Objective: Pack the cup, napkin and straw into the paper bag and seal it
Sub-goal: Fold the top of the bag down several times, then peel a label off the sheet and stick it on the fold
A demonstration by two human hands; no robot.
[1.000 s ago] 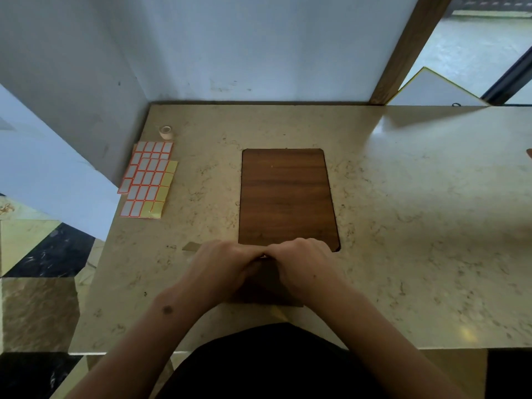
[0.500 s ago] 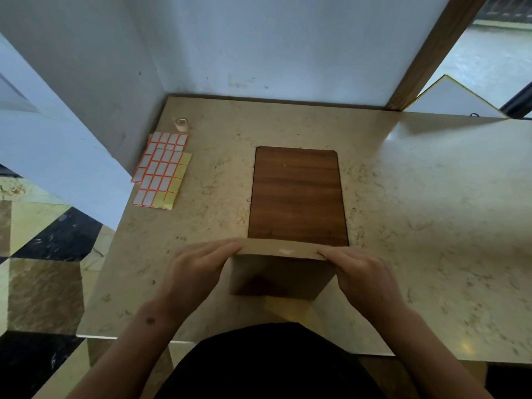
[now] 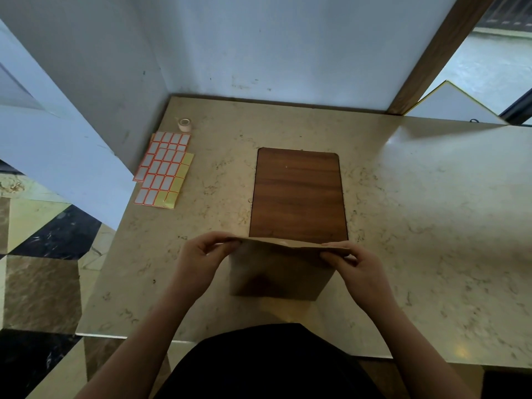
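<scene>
A brown paper bag [image 3: 276,272] stands upright on the marble table near its front edge, its top pressed flat into a closed fold. My left hand [image 3: 201,260] pinches the left end of that top fold. My right hand [image 3: 355,266] pinches the right end. The cup, napkin and straw are not visible; whatever the bag holds is hidden.
A sheet of orange-bordered white stickers [image 3: 164,169] lies at the table's left, with a small tape roll [image 3: 184,124] behind it. A dark wooden board [image 3: 298,197] lies flat behind the bag. The marble table [image 3: 417,214] meets a white wall at the back and left.
My hands slid apart from the middle of the bag's top to its two ends, flattening the fold. The view tilted slightly, so the table sits lower in frame.
</scene>
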